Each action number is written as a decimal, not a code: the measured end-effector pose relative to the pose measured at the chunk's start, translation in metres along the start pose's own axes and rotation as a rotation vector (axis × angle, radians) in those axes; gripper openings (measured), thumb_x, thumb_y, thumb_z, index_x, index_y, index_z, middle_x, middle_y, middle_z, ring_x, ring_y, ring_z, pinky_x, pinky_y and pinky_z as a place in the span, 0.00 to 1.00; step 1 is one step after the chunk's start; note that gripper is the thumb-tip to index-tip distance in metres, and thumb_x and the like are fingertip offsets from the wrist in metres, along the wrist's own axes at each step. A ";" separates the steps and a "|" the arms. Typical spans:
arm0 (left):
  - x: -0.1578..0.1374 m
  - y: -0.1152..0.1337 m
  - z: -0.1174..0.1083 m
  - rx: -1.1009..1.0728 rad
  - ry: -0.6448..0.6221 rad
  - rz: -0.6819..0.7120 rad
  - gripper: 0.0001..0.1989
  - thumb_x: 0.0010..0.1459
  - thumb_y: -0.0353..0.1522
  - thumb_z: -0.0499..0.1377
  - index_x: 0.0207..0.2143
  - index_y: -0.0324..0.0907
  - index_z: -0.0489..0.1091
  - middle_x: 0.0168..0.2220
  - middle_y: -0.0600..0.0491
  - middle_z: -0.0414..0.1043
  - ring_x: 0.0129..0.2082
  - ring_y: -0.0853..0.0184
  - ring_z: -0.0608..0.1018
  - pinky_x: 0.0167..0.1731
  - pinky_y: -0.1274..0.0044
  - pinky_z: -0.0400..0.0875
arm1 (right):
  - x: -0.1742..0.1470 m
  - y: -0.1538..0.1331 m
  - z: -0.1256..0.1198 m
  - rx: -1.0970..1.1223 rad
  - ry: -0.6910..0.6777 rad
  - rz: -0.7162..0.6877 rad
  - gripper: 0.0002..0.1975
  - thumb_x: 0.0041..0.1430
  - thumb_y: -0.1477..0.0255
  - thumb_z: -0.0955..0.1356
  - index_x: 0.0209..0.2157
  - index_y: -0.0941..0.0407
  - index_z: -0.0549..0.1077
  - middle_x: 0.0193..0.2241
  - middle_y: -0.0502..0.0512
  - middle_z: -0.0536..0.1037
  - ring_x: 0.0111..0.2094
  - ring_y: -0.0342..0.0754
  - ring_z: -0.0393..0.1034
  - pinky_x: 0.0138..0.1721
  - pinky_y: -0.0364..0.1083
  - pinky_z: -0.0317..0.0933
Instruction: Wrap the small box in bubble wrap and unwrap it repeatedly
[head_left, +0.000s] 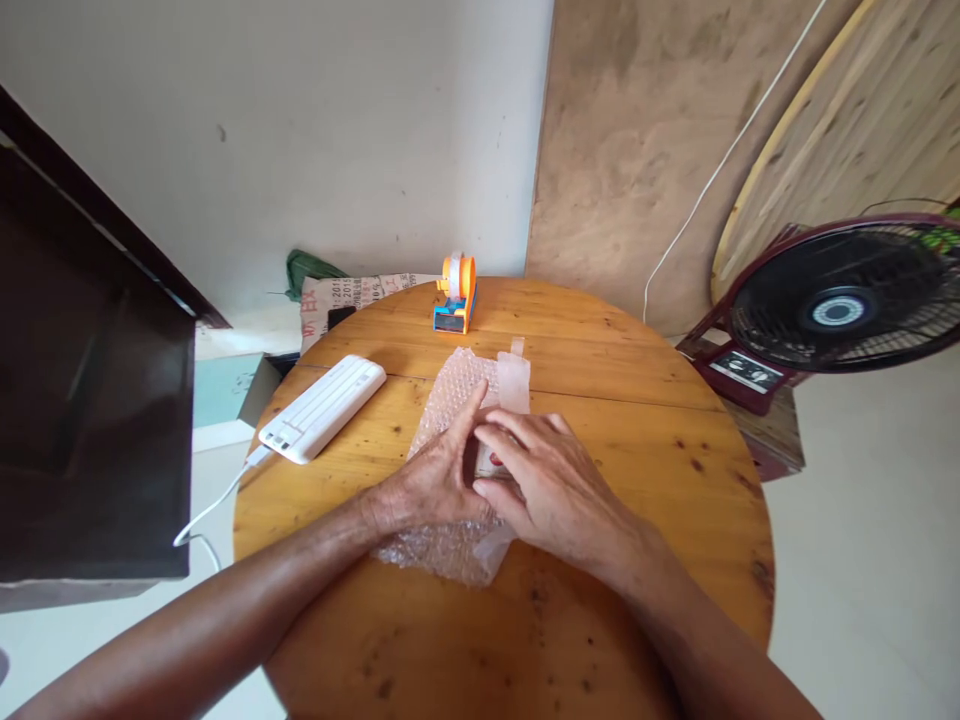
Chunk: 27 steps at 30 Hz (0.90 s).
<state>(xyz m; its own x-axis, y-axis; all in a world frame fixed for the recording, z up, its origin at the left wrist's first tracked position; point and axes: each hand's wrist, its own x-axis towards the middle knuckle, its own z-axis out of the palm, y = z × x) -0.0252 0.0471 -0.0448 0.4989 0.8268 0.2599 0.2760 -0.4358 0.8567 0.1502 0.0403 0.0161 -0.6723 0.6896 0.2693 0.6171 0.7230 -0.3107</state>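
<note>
Bubble wrap [456, 395] laid at clock centre of worktop [637, 460]; pale object [486, 460] partly hidden between hands. Left hand [431, 475] spread wide, pressed on wrap, probably for steadying; right hand [551, 475] arched over object, grip closure unclear. Tape dispenser [456, 293] parked at 12 o'clock, likely for reach.

Clear bubble wrap [450, 553], crinkled, lying on wooden table [637, 490]

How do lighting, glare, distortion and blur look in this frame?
Head view: soft light, the table darkening toward its near side; small highlights speckle the bubble wrap; the fan at right looks stretched, probably by the wide lens; left hand and right hand show no obvious motion blur.
</note>
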 end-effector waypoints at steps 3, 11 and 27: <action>0.000 -0.002 0.001 -0.020 -0.027 -0.017 0.65 0.43 0.36 0.70 0.66 0.49 0.20 0.63 0.41 0.55 0.61 0.53 0.63 0.59 0.60 0.59 | -0.004 0.014 0.002 -0.023 -0.078 0.098 0.17 0.54 0.75 0.66 0.47 0.55 0.69 0.48 0.57 0.75 0.47 0.52 0.67 0.47 0.51 0.53; 0.000 -0.003 -0.002 0.309 -0.162 -0.010 0.61 0.41 0.44 0.70 0.67 0.48 0.32 0.66 0.42 0.47 0.66 0.49 0.52 0.62 0.56 0.49 | -0.016 0.037 -0.040 -0.136 -0.130 0.268 0.06 0.51 0.72 0.66 0.33 0.53 0.72 0.31 0.49 0.77 0.34 0.47 0.69 0.38 0.45 0.53; -0.004 -0.003 -0.005 0.380 -0.225 0.120 0.38 0.42 0.51 0.65 0.55 0.50 0.67 0.62 0.49 0.56 0.64 0.44 0.53 0.62 0.56 0.45 | -0.034 0.000 -0.061 -0.140 0.153 0.355 0.16 0.62 0.67 0.62 0.51 0.52 0.69 0.49 0.57 0.75 0.50 0.53 0.68 0.50 0.51 0.60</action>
<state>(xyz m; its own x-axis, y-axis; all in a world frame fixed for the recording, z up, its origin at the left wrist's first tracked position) -0.0322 0.0468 -0.0464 0.7000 0.6832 0.2079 0.4664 -0.6579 0.5913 0.1982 0.0191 0.0623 -0.3455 0.8881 0.3033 0.8567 0.4304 -0.2843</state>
